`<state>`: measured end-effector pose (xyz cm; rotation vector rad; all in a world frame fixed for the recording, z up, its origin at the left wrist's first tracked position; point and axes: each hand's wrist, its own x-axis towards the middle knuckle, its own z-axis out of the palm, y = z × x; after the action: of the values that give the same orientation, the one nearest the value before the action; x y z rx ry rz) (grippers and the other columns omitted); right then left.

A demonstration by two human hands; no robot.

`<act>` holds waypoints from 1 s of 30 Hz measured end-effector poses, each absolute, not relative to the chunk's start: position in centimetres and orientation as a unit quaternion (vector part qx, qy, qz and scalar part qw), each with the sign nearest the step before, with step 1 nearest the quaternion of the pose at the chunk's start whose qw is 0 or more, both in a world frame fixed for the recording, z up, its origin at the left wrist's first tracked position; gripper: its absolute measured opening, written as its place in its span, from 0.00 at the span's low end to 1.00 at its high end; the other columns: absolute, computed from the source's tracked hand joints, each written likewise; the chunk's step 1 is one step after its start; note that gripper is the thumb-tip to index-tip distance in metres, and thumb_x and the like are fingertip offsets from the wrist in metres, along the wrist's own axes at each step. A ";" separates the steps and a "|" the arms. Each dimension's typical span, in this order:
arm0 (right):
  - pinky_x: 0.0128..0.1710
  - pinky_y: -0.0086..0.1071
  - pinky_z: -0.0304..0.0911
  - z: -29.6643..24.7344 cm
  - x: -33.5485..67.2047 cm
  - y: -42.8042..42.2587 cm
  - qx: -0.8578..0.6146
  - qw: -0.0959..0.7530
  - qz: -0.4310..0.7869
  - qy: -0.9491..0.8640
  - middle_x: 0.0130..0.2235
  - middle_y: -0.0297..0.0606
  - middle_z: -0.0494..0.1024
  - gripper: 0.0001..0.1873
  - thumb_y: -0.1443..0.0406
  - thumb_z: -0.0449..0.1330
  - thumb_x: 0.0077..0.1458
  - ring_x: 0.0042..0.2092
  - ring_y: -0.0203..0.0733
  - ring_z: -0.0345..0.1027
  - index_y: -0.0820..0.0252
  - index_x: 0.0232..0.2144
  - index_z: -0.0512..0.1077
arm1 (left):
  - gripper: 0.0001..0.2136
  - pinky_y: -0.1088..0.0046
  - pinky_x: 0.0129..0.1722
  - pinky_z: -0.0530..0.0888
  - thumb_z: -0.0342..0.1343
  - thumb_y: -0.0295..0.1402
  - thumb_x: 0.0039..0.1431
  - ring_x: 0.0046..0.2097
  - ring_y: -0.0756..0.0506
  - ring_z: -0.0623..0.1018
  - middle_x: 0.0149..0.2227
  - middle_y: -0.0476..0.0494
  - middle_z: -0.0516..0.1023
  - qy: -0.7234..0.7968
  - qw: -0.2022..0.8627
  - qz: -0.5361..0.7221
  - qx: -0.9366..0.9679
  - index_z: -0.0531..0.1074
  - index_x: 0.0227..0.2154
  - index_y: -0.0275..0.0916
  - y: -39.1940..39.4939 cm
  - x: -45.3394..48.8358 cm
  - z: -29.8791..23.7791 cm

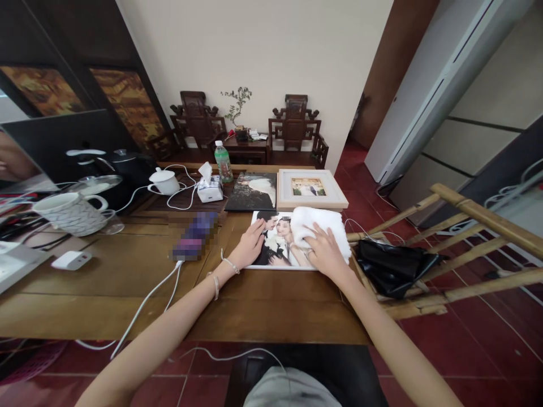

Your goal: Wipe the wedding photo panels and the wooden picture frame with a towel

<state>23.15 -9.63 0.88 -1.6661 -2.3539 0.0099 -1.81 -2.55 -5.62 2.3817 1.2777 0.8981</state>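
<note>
Seemingly wiping photo panel with cloth under spread right fingers, bracing with flat left fingers; likely needs leftward sweep next.

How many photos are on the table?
3: one photo under the left hand and white towel, a dark photo behind it, and a framed photo right of that. Others could be hidden.
</note>
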 end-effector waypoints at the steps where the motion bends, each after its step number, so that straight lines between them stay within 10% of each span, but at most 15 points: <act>1: 0.60 0.64 0.42 0.9 22.9 -9.8 -0.568 0.118 0.000 -0.815 0.64 0.42 0.61 0.26 0.76 0.51 0.45 0.66 0.60 0.44 0.61 0.46 0.75 | 0.22 0.54 0.65 0.55 0.40 0.32 0.65 0.66 0.40 0.58 0.64 0.32 0.59 0.444 0.146 0.314 0.826 0.60 0.60 0.32 -2.5 -1.8 -5.7; 10: 0.64 0.59 0.39 1.6 21.2 -11.5 -0.353 0.101 0.062 -0.928 0.63 0.38 0.63 0.25 0.78 0.50 0.42 0.67 0.53 0.44 0.57 0.39 0.77 | 0.22 0.55 0.65 0.56 0.40 0.29 0.65 0.66 0.42 0.58 0.65 0.36 0.60 0.425 0.155 0.310 0.836 0.60 0.61 0.36 -2.3 -2.1 -5.4; 19: 0.64 0.52 0.42 1.8 24.2 -11.2 -0.532 0.129 0.063 -0.835 0.59 0.53 0.68 0.25 0.78 0.49 0.43 0.66 0.51 0.49 0.65 0.42 0.75 | 0.22 0.55 0.65 0.56 0.40 0.32 0.66 0.66 0.40 0.58 0.65 0.32 0.59 0.440 0.148 0.308 0.830 0.60 0.61 0.32 -2.4 -2.1 -5.6; 30: 0.64 0.61 0.40 2.2 23.8 -17.7 -0.512 0.077 0.095 -0.850 0.65 0.37 0.58 0.24 0.80 0.47 0.43 0.68 0.56 0.38 0.59 0.36 0.76 | 0.22 0.54 0.65 0.56 0.40 0.32 0.66 0.66 0.40 0.57 0.65 0.33 0.59 0.438 0.153 0.315 0.828 0.60 0.61 0.34 -2.5 -2.0 -5.5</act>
<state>23.82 -17.66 2.20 -1.5356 -2.5465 0.2860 -2.03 -2.48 -5.54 2.3737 1.2571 0.9035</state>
